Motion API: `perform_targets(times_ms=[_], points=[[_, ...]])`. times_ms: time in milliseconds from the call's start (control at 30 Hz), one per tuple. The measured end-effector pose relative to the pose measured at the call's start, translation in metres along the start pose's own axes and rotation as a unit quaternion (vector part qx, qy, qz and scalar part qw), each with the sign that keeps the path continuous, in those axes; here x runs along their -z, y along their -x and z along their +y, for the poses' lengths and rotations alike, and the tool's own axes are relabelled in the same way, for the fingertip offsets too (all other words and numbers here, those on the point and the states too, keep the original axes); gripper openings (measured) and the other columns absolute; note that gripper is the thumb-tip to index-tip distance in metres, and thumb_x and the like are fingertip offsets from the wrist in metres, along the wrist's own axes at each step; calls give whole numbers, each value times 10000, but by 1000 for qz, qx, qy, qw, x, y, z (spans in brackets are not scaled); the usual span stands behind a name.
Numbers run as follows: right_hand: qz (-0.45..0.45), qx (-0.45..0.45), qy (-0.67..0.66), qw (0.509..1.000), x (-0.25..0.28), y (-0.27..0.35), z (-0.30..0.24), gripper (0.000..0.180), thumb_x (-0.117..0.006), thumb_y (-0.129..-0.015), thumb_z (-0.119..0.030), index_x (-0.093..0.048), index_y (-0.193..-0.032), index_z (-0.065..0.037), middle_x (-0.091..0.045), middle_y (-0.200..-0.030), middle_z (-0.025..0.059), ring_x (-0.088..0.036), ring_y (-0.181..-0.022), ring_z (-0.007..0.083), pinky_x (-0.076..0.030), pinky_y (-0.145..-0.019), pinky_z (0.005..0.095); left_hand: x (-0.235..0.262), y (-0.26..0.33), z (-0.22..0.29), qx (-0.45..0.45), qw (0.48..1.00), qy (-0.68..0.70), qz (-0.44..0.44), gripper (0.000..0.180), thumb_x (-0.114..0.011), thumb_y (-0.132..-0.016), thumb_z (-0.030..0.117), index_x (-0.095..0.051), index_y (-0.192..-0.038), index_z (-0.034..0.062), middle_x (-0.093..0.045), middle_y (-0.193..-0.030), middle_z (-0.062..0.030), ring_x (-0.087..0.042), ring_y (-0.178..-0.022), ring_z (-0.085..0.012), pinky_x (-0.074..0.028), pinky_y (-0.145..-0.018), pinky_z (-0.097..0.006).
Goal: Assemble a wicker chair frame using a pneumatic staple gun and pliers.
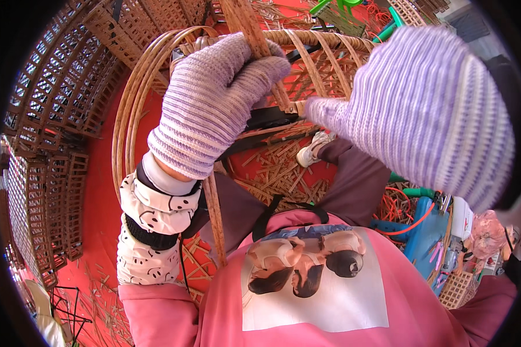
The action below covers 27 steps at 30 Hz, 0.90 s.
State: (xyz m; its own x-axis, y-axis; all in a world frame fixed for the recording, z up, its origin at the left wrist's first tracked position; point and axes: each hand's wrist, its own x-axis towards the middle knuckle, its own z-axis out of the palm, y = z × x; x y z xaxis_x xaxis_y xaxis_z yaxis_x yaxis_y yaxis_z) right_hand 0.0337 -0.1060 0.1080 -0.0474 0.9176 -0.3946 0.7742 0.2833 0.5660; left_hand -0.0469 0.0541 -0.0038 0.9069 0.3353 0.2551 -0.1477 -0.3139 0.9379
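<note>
Gloved left hand (211, 98) closed around a brown strip (246, 26), right hand (425, 110) (grip unclear) just beside it

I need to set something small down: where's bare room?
Red floor between the lattice stacks at left and the looped strips looks barest. Crowded: beside the white shoe, with cut scraps, and at right, where orange cord tangles by a blue surface.

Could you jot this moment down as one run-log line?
Left hand: gloved, gripping brown strip | Right hand: gloved, near strip's lower end, contact unclear | Around: lattice baskets, scraps on red floor
</note>
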Motion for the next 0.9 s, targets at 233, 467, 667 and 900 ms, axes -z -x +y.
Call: perform_targets(times_ms=[233,467,667,900], points=[[43,-137,28,989,-36,17,-48,482,-517,-804,-178,-499,-1281,-249,-443,-611,55,-506,-500,179,-395,-428,330,1,5,1,-64,996,-60,4,182,-612,-852,94,-604,-1019,21,-596,-789,1,-561,-694,-46,-490,-662,-195],[72,-191,-38,978,-47,26,-60,541,-529,-779,-166,-462,-1312,-234,-425,-627,52,-494,-515,179,-410,-450,325,-6,4,8,-49,992,-103,-53,210,-630,-821,40,-599,-1027,16,-626,-870,-28,-586,-792,-76,-496,-723,-233],[84,-190,-70,976,-51,26,-62,542,-526,-795,-177,-444,-1327,-238,-439,-629,64,-502,-520,190,-421,-446,352,-3,2,11,-131,958,-243,-76,252,-644,-811,48,-591,-1055,18,-634,-889,-28,-590,-814,-83,-497,-744,-250],[78,-215,-67,971,-44,20,-59,521,-512,-801,-188,-463,-1308,-292,-444,-629,48,-509,-527,191,-426,-446,369,-2,-1,8,-123,962,-222,-103,180,-655,-792,42,-632,-968,14,-652,-860,-47,-612,-817,-89,-501,-721,-250]])
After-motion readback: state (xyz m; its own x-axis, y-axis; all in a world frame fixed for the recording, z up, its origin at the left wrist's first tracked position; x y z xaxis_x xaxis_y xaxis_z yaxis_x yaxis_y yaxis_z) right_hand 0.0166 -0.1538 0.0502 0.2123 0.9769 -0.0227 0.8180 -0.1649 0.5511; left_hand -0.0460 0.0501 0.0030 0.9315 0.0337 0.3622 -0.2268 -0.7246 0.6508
